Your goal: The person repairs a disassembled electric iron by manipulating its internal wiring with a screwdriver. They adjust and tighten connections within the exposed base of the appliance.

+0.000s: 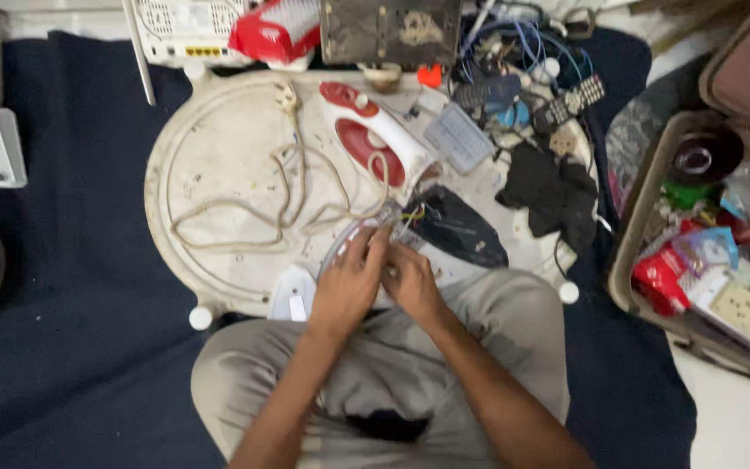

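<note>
My left hand and my right hand meet over the opened body of an electric iron at the near edge of a round white tray. Both hands pinch at the iron's coloured wires, fingers curled close together. The iron's dark soleplate lies just right of my hands. Its red and white top shell rests farther back. A beige cord loops across the tray to a plug.
A dark cloth, remote controls and tangled cables crowd the tray's right side. An open case of small parts stands at the right. A white router and a red object sit behind. Navy blanket underneath.
</note>
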